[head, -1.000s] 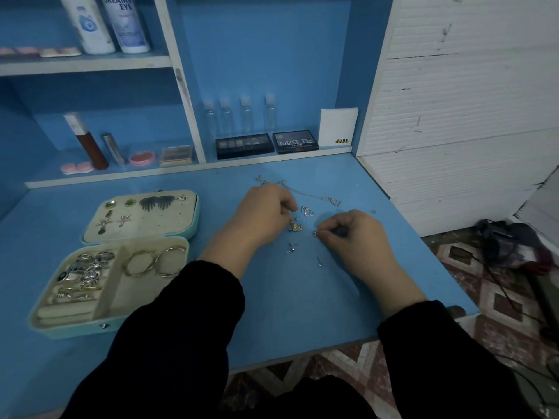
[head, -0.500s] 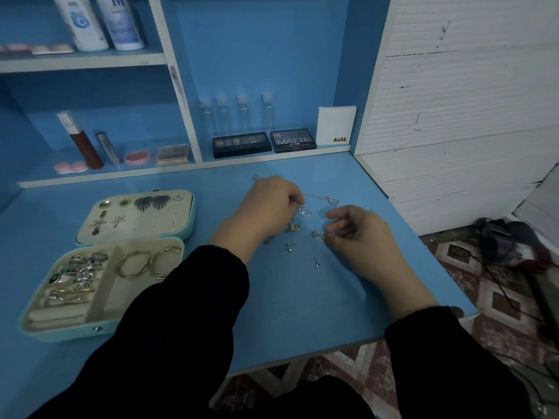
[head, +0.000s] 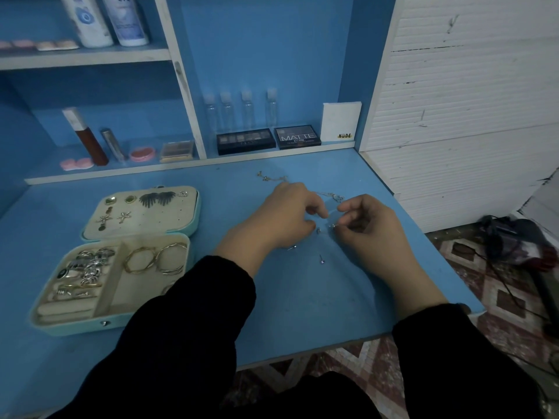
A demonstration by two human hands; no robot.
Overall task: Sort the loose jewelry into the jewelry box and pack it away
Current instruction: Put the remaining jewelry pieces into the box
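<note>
A black palette (head: 297, 137) on the low shelf behind the desk (head: 302, 313) reads "MATTE". The white box (head: 341, 124) beside it carries "NUDE" at its lower corner. On the top shelf a white bottle (head: 124, 16) shows "EYE"; the rest of its print is too small to read.

The right hand (head: 367, 225) has its fingers curled, and thumb and forefinger pinch a small silver piece (head: 332, 225) just above the desk. The left hand (head: 281, 216) sits close beside it, fingers curled inward with the tips almost meeting the right hand's. I cannot tell whether it holds anything. A tiny loose piece (head: 318, 230) lies under the gap between the two hands.

A thin chain (head: 272, 177) trails on the desk behind the left hand. A stud (head: 292, 247) lies beside the left wrist and a second stud (head: 321, 260) a little nearer the person.

The jewelry box (head: 121, 323) stands open at the left of the desk, well apart from the hands. Its lid (head: 145, 216) lies back with earrings pinned to it. Rings (head: 87, 267) crowd the left compartment and bangles (head: 154, 258) lie in the right one.

The desk's right edge meets the white wall just beyond the right hand, and its front edge runs under both forearms. Bare blue desk lies between the forearms, and between the box and the left sleeve.
</note>
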